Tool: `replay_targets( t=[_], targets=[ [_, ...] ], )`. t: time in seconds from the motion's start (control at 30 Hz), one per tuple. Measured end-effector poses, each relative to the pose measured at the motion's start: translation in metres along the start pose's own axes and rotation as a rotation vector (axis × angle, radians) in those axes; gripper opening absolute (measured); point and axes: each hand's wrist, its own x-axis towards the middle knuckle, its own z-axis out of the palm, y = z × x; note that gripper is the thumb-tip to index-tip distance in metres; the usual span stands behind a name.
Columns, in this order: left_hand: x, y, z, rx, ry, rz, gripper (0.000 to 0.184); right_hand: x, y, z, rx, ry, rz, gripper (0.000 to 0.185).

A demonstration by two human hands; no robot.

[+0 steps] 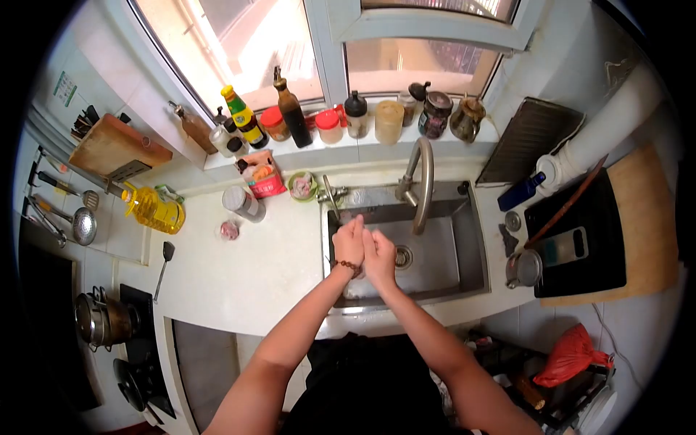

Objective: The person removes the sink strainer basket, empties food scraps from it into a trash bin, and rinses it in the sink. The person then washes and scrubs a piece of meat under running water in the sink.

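Note:
Over the left half of the metal sink (442, 272), my left hand (349, 241) and my right hand (378, 255) are held close together and touch. A brown beaded bracelet (348, 266) circles my left wrist. The fingers of both hands look closed, and whether anything small lies between them is hidden. To their right, the curved metal faucet (423, 185) arches over the basin, with the drain (402, 257) below. I cannot make out water running from it.
Left on the counter (239, 279) stand a jar (243, 204), a red packet (264, 174), a green bowl (301, 186) and an oil bottle (154, 209). Several bottles and jars line the windowsill. At right, a metal cup (523, 268) stands beside a black board (609, 250) with a phone (565, 248).

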Motion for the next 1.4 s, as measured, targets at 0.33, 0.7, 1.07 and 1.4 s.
replay_targets(
  t=[0.33,0.7,1.07,1.4],
  targets=[
    [-0.013,-0.01,0.012,0.173,-0.03,0.192,0.045,0.029,0.036,-0.001,0.06,0.034,0.068,0.041],
    [0.005,0.014,-0.004,0.042,-0.012,-0.055,0.043,0.004,-0.008,0.003,-0.065,-0.015,-0.051,0.044],
    [-0.021,0.035,-0.009,0.055,-0.303,0.16,0.043,0.028,0.041,-0.014,0.353,0.064,0.343,0.038],
    [-0.032,-0.006,-0.013,-0.546,-0.387,-0.207,0.031,0.016,0.017,-0.046,0.372,0.006,0.401,0.031]
  ],
)
